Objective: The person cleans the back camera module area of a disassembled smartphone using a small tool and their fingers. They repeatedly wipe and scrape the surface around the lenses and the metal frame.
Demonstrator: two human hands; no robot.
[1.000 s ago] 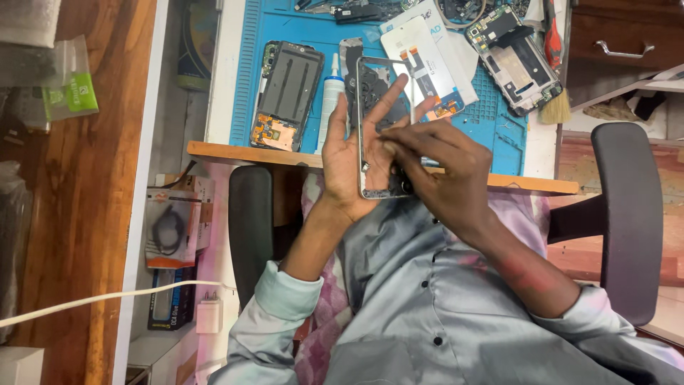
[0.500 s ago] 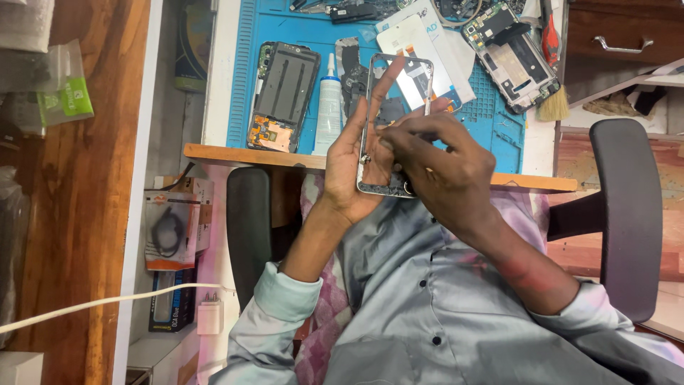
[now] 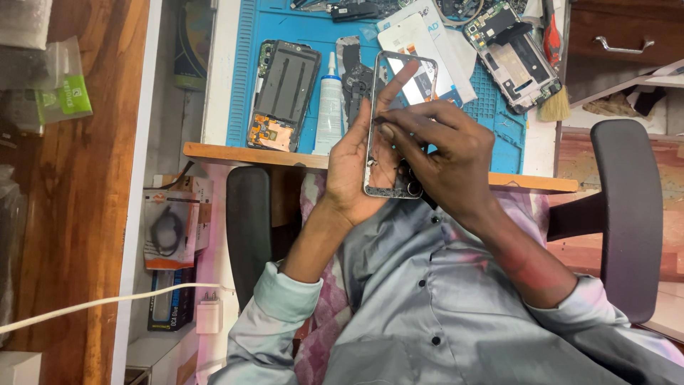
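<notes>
The phone frame (image 3: 399, 121) was held upright above the desk edge, in front of the blue mat (image 3: 299, 28), and had risen slightly since a moment earlier. The left hand (image 3: 360, 160) was clamped around its left side, forefinger now stretched up across the opening. The right hand (image 3: 442, 153) had its fingertips pinched together on the frame's left rail, apparently picking at something there.
</notes>
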